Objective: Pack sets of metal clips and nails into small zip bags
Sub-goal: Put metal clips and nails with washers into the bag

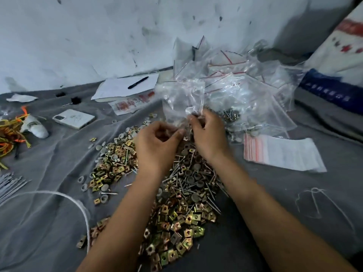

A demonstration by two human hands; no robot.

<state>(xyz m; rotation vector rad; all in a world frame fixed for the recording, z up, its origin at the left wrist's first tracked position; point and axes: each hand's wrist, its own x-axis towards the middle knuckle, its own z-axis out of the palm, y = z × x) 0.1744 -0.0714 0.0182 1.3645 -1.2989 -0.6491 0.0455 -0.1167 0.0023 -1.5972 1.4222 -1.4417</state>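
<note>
A small clear zip bag [182, 101] stands upright above the middle of the pile, held at its lower edge. My left hand [157, 142] pinches the bag's bottom left with curled fingers. My right hand [208, 132] pinches its bottom right, close beside the left. Below both hands, a heap of brass-coloured metal clips [176, 222], nails [188, 179] and grey round caps [104, 150] spreads over the grey cloth [49, 222]. What lies inside the bag is blurred.
A heap of clear zip bags [245, 89] lies behind the hands. A flat stack of unused bags [282, 152] sits to the right. A phone [73, 118], papers with a pen [137, 82], coloured cords [11, 132] and a white rope [78, 205] lie to the left.
</note>
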